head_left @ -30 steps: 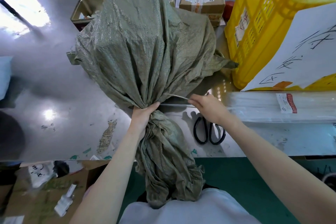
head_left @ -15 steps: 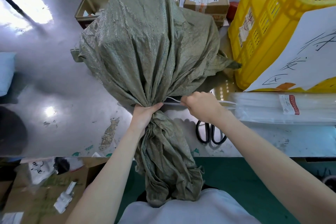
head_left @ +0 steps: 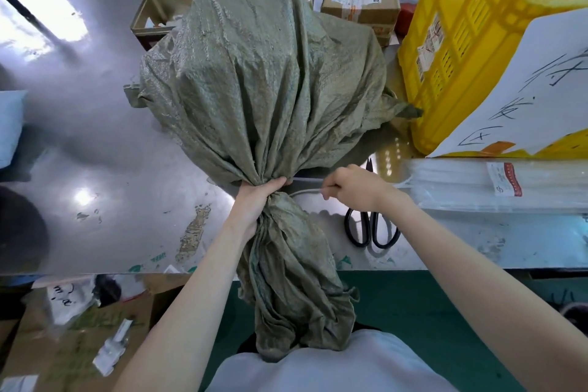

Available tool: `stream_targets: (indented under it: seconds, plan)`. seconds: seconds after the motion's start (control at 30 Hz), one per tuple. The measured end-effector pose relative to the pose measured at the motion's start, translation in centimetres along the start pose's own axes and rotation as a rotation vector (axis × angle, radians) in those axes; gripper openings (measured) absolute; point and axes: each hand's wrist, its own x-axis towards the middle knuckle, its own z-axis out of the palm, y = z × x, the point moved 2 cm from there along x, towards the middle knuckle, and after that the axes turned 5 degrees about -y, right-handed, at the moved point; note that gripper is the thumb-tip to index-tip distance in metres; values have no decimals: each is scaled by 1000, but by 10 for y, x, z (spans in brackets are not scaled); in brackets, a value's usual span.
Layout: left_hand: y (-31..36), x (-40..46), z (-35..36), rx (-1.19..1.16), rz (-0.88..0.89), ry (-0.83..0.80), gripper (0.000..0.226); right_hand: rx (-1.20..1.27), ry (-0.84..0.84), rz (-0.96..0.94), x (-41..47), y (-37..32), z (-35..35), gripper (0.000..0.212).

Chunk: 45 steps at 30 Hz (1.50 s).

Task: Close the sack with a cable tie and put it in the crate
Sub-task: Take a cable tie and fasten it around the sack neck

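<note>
L hand clamps sack neck, frame centre; R hand fingers pinch cable tie, lying horizontal, just right of neck.

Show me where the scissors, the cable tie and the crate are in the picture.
scissors [head_left: 372, 232]: head view, on the black handle loops.
cable tie [head_left: 307, 191]: head view, on the white strap between the two hands.
crate [head_left: 458, 51]: head view, on its yellow slotted side wall.
</note>
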Motion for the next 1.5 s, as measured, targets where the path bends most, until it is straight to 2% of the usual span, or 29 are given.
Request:
stream_targets:
  seconds: [0.17,0.3,0.43,0.57,0.63,0.67,0.73,0.8,0.83,0.87,0.93,1.03,1.17,1.23,1.3,1.37,1.43,1.5]
  plan:
    - [10,-3,-10,172,8,-31,35,71,10,27,8,-14,-6,26]
    - [16,-6,-11,267,-8,-64,24,57,3,59,13,-20,-7,26]
    - [15,-5,-12,334,-13,-91,15,81,66,59,19,-23,-7,26]
    - [11,0,-16,252,-1,-4,39,-65,23,35,12,-24,-15,36]
    - [8,2,-16,168,-11,46,35,-228,39,60,4,-14,-24,24]
    - [7,2,-16,124,-11,67,29,-315,142,80,0,-6,-28,16]
    - [5,3,-13,49,-4,85,16,-426,514,87,-5,12,-33,15]
    - [3,3,-10,-34,5,61,8,-335,873,39,-12,24,-33,24]
    - [2,3,-9,-87,15,49,11,-282,1023,-11,-18,26,-32,21]
    - [2,4,-8,-156,24,35,13,-253,1121,-50,-23,27,-29,15]
    - [2,7,-8,-285,22,-1,16,-266,1193,-107,-31,26,-18,16]
    - [0,10,-7,-425,-32,-43,16,-327,1214,-143,-37,30,3,18]
    - [0,11,-3,-521,-70,-57,30,21,1230,29,-45,38,8,25]
    - [0,9,-1,-498,-64,-35,29,57,1096,5,-39,40,14,21]
    - [0,8,1,-496,-53,-20,28,-44,853,-14,-20,45,25,8]
    - [0,8,1,-492,-43,-22,27,-152,602,49,3,50,31,21]
    - [0,9,0,-478,-49,-20,25,-252,477,82,20,50,33,24]
    - [0,9,-1,-481,-68,-21,25,-342,431,74,30,47,32,23]
